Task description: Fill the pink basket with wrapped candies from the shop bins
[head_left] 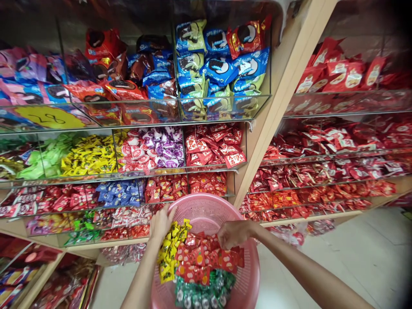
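Observation:
A pink perforated plastic basket [252,270] is at the bottom centre, below the shelves. My left hand [162,224] is closed around its left rim, thumb over the edge. Inside lie yellow candy packets [169,253] on the left, red candy packets [195,258] in the middle and green candies [206,292] nearest me. Over the right part of the red packets, my right hand [234,234] is closed with curled fingers. Whatever it may hold is hidden by the fingers.
Glass-fronted shelves [141,174] hold sorted sweets ahead, with larger biscuit packs [220,71] on top and a yellow price label [48,118]. A wooden upright [273,116] separates them from right-hand shelves of red packets [322,171]. Pale floor tiles [347,253] lie at the lower right.

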{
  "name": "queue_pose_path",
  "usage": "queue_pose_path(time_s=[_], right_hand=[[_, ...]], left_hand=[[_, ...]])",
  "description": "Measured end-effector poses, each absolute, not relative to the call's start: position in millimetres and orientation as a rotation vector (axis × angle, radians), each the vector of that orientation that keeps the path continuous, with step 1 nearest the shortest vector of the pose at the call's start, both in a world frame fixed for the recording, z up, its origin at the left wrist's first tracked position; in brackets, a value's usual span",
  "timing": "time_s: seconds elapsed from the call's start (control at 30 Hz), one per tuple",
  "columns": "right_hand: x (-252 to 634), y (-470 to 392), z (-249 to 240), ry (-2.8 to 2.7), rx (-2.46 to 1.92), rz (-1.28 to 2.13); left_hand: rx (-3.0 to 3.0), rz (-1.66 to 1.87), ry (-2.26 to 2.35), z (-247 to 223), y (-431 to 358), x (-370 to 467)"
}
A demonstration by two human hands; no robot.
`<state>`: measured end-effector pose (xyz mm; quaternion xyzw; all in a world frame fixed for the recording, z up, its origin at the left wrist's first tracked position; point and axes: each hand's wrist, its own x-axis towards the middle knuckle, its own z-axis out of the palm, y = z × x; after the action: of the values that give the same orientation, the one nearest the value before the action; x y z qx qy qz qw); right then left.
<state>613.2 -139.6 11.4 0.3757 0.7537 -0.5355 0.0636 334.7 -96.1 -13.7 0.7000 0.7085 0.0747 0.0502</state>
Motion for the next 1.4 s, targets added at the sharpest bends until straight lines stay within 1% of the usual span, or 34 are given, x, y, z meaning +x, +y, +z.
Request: queue_pose_path(time_s=[0.2,0.43,0.77,0.97,1.07,1.17,1.23,1.3,1.37,1.4], right_hand=[[612.7,-142.4,11.2,2.272,1.208,-1.607],[613.2,-143.3,5.5,2.316,1.167,-1.637],[611.4,-144.1,0.9,2.371,1.154,-1.551],[616.1,-140.1,8.0,2.420,1.243,-1.462],[620.8,-130.9,16.8,2.506,1.303,-1.551],[623.2,-112.5,25.1,2.747,1.529,-1.584],[622.9,-96.1,26.3,2.920,1.819,-1.400],[621.4,-79.0,23.2,2.968,2.092,-1.064],[619.1,-63.4,17.7,2.828,2.284,-0.747],[617.9,-56.6,14.7,2.722,2.348,-0.639]], left_hand=[[2.124,0.237,2.150,-15.0,-96.1,333.5],[2.123,0.243,2.162,-15.3,-95.9,334.1],[2.115,0.247,2.151,-14.7,-97.2,334.0],[2.101,0.236,2.149,-14.5,-96.9,334.1],[2.105,0.233,2.159,-14.9,-96.5,333.8],[2.111,0.254,2.158,-14.5,-97.0,334.0],[2.104,0.262,2.155,-13.4,-97.9,334.6],[2.075,0.254,2.158,-11.8,-98.9,335.3],[2.047,0.244,2.159,-10.4,-99.7,335.9],[2.044,0.244,2.156,-9.8,-99.9,336.0]])
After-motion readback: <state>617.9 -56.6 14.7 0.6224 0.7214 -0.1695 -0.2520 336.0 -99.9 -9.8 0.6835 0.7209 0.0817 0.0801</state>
